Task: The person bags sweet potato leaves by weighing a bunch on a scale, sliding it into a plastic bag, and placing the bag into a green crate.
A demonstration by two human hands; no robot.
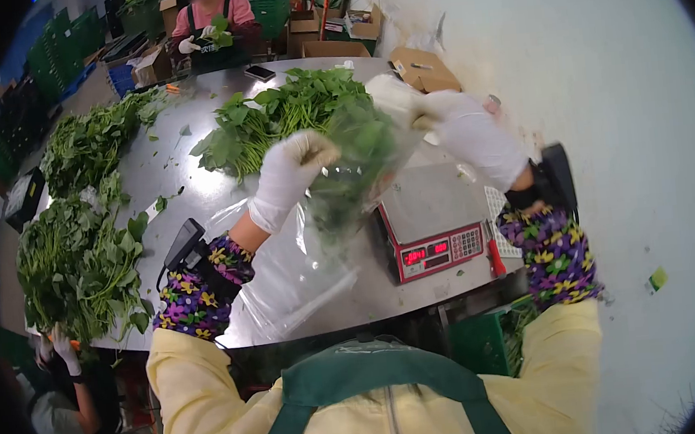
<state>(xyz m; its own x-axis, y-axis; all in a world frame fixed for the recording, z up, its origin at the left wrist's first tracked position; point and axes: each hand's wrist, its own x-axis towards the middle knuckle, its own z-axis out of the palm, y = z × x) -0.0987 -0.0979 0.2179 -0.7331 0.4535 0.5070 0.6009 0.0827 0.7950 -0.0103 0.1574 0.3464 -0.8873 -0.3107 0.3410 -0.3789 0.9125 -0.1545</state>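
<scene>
My left hand (290, 175), in a white glove, is closed on the left edge of a clear plastic bag (345, 188) with green leaves inside. My right hand (468, 128), also gloved, has its fingers closed at the bag's upper right edge. The bag hangs between both hands, partly blurred, above the metal table (170, 170). Behind it lies a pile of leafy greens (289, 110). A red scale (434, 218) with a metal plate stands below my right hand. Flat clear bags (288, 292) lie left of the scale.
More leafy greens (79, 265) are heaped along the table's left side. A phone (260, 72) and a cardboard box (425, 70) are near the back edge. A red-handled tool (495, 258) lies beside the scale. Co-workers are at the back and lower left; a wall is on the right.
</scene>
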